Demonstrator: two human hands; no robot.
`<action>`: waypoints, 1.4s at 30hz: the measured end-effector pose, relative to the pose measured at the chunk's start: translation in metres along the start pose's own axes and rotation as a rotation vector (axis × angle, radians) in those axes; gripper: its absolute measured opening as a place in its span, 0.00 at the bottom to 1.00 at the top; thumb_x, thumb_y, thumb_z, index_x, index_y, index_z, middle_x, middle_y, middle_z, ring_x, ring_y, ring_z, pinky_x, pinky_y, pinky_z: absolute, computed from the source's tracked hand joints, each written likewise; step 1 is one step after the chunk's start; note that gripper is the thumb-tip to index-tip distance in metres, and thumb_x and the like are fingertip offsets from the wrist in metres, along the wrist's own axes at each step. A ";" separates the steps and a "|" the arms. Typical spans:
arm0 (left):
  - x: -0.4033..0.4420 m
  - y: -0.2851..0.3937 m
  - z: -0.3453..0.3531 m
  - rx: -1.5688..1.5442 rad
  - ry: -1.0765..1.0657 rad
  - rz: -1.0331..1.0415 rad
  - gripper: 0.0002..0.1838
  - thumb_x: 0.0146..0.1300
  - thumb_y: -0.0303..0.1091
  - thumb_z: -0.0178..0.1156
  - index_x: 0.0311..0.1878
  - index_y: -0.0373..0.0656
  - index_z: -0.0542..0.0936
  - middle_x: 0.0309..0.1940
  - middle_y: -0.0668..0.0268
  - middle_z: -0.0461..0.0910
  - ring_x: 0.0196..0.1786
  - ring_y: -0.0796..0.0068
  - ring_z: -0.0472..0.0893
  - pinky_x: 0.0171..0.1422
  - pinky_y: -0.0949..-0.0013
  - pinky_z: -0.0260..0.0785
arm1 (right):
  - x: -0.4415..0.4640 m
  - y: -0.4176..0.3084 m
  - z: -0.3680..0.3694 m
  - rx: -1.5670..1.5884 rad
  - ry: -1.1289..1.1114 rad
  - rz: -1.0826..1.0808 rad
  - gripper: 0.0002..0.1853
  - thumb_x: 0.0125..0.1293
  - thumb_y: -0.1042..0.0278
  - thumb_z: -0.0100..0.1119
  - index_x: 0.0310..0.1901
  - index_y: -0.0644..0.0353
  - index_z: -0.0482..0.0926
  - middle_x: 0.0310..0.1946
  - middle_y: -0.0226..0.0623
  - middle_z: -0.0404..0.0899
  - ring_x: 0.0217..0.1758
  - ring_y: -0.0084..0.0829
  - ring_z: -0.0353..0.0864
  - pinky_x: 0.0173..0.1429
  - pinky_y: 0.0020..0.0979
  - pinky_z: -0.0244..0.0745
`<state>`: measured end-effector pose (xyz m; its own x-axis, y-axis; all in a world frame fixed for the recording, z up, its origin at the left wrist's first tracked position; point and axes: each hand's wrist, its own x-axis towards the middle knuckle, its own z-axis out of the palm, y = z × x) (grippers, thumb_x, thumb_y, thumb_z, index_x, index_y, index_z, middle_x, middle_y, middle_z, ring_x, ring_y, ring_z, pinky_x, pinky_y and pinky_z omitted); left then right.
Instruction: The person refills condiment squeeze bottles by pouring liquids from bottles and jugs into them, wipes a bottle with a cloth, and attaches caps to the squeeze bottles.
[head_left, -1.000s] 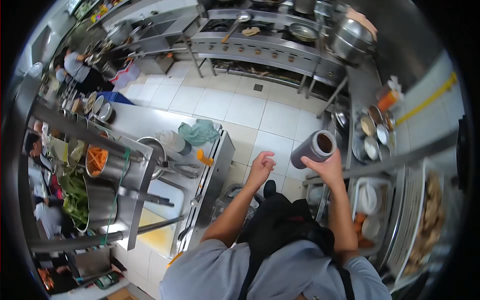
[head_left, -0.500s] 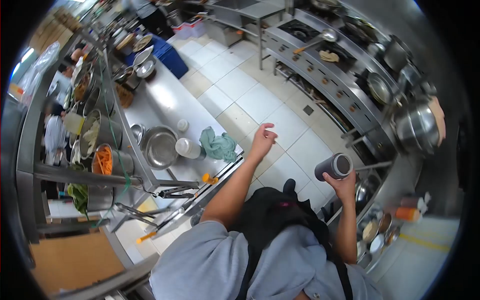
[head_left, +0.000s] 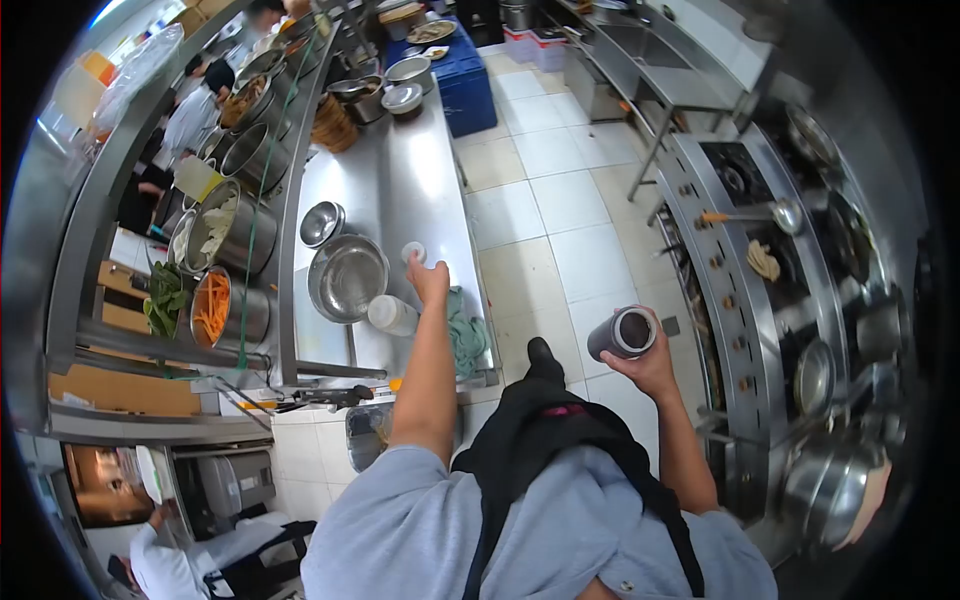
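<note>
My left hand [head_left: 430,282] reaches over the steel table, its fingers closed at a small white bottle cap [head_left: 413,251]. Below that hand, a white squeeze bottle [head_left: 392,315] lies on the tabletop, partly hidden by my forearm. A green cloth [head_left: 467,335] is bunched at the table's edge beside my wrist. Over the floor, my right hand [head_left: 652,368] is wrapped round a clear, open-topped bottle [head_left: 622,334] with dark contents, tilted so that its mouth faces me.
Steel bowls [head_left: 348,279] stand on the steel table [head_left: 430,165], left of my hand. A shelf at left carries pots, one with carrot strips [head_left: 212,307]. Stoves [head_left: 725,255] with a ladle [head_left: 787,216] line the right. A co-worker [head_left: 205,560] is at lower left.
The view has turned toward the table. My left hand has gone from open over the floor to the white cap on the tabletop. My right hand still holds the bottle.
</note>
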<state>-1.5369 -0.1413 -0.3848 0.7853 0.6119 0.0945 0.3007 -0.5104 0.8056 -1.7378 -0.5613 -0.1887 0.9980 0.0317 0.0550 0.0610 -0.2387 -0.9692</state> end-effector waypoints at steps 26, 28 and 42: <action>0.039 0.293 -0.080 0.428 -0.043 0.129 0.30 0.56 0.39 0.76 0.60 0.39 0.78 0.52 0.51 0.81 0.53 0.46 0.84 0.56 0.52 0.78 | 0.434 0.010 0.255 0.050 -1.167 -0.420 0.42 0.40 0.64 0.82 0.62 0.55 0.76 0.53 0.46 0.84 0.57 0.51 0.85 0.61 0.45 0.80; 0.043 0.298 -0.075 0.498 -0.011 0.028 0.30 0.56 0.38 0.75 0.60 0.39 0.78 0.52 0.51 0.81 0.53 0.46 0.84 0.56 0.52 0.78 | 0.444 0.007 0.272 -0.017 -1.285 -0.459 0.44 0.39 0.64 0.82 0.64 0.55 0.75 0.56 0.46 0.83 0.59 0.52 0.83 0.62 0.46 0.80; -0.011 0.298 -0.043 0.848 -0.137 0.074 0.33 0.57 0.41 0.76 0.65 0.48 0.76 0.63 0.52 0.75 0.65 0.41 0.76 0.67 0.47 0.72 | 0.443 0.037 0.305 0.182 -1.702 -0.786 0.45 0.43 0.61 0.83 0.68 0.53 0.75 0.61 0.43 0.83 0.63 0.48 0.83 0.66 0.44 0.80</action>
<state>-1.4794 -0.2741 -0.1206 0.8609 0.5085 0.0144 0.5056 -0.8585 0.0857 -1.2989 -0.2598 -0.2737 -0.3398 0.8962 0.2853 0.3183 0.3951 -0.8617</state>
